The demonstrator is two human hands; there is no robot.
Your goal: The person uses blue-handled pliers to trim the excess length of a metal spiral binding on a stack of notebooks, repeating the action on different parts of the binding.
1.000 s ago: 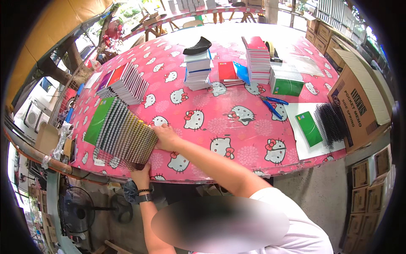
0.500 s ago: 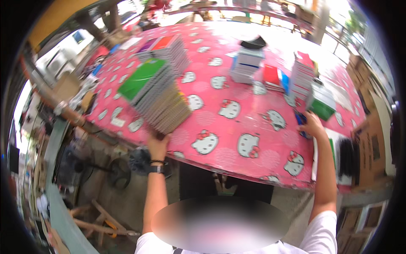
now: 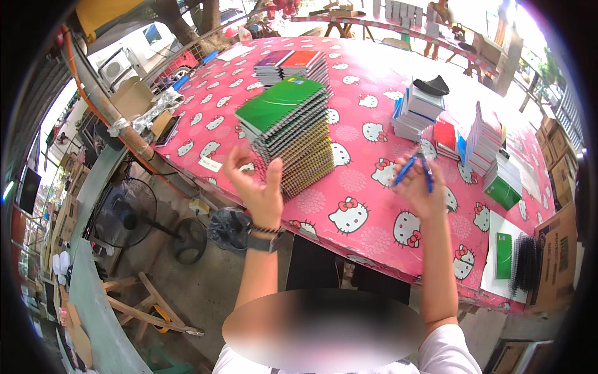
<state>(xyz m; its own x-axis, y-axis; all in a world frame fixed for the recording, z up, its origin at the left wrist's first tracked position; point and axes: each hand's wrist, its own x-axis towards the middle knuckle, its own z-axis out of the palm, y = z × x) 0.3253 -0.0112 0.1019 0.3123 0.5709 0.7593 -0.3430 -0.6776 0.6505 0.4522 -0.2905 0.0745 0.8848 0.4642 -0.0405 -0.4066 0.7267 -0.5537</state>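
Observation:
My left hand (image 3: 258, 187) is raised with its fingers spread, just in front of a tall stack of spiral notebooks (image 3: 293, 134) with a green cover on top; it holds nothing. My right hand (image 3: 420, 190) is lifted over the pink patterned tablecloth (image 3: 349, 199) and grips blue-handled scissors (image 3: 416, 168), their handles pointing up. A dark watch sits on my left wrist.
More notebook stacks (image 3: 293, 63) stand behind the green one. White and red book piles (image 3: 458, 134) sit to the right, a green book (image 3: 503, 255) and black spiral bindings (image 3: 526, 265) near the right edge. Cardboard boxes (image 3: 554, 249) lie at right, floor fans (image 3: 134, 215) below left.
My left hand has come off the notebook stack and opened in the air. My right hand has picked up the blue scissors and drawn back toward me.

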